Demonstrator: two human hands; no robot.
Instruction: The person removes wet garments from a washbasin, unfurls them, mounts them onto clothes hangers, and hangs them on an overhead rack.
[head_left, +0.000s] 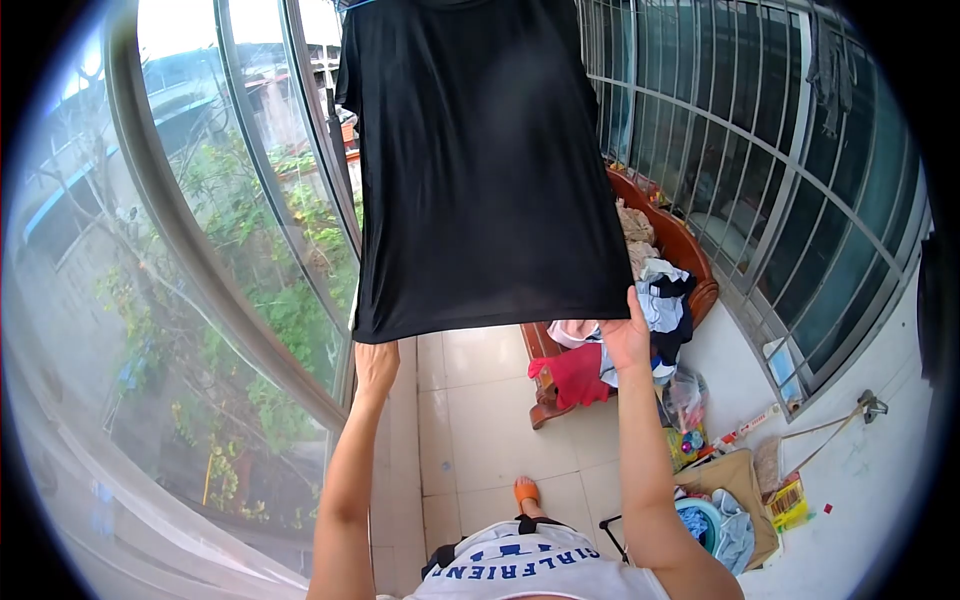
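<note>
Looked out past tall window panes on the left, across barred windows on the right, and down to the tiled floor between. Faced a large black shirt in the middle, hanging upright and spread nearly flat, with its neck cut off at the top of view. Reached to its two bottom corners: touched the left one with the left hand, fingers mostly behind the cloth, and the right one with the right hand, thumb up along the edge. Held both hands wide apart; could not tell how tightly closed. Risked skewing or stretching the thin fabric by pulling harder on one corner, or dislodging it above by tugging down; could not see enough up there to judge the support. Risked a slipped corner too, from too light a pinch, and a snag on the nearby window frame from drifting left. Showed, behind and below on the right, a wooden bench with piled clothes, easily brushed by a swinging hem, then a light-blue basin near the wall, and lastly an orange sandal on the tiles.
</note>
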